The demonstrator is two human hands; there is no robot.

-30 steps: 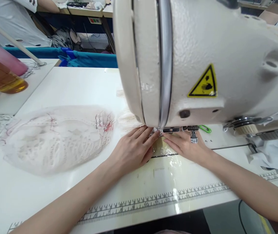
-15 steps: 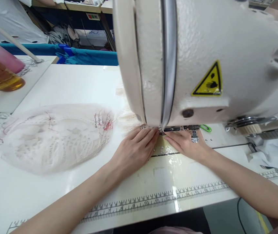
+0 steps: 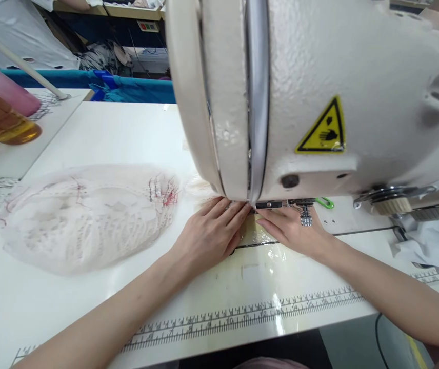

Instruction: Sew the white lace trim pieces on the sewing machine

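Note:
My left hand [image 3: 210,228] lies on pale, sheer lace-like fabric [image 3: 200,185] just left of the needle area of a sewing machine [image 3: 304,61]. Its fingers are stretched out flat, and the fingertips reach the presser foot. My right hand [image 3: 294,228] rests on the machine bed [image 3: 256,233] to the right of the foot, fingers extended toward the needle and the thumb a little apart. A metal guide [image 3: 306,215] partly covers this hand. The machine head hides most of the fabric and the stitching point.
Left on the table [image 3: 127,133] lies a sheer piece with lace and red threads [image 3: 88,218]. A bottle of amber liquid [image 3: 7,120] and a pink thread cone [image 3: 15,84] stand far left. A green clip [image 3: 324,203] lies behind my right hand. A printed ruler [image 3: 242,318] edges the table.
The machine head appears slightly further left in view. My left hand has shifted slightly left, its fingers spread a bit more; less of the pale fabric shows beside the machine.

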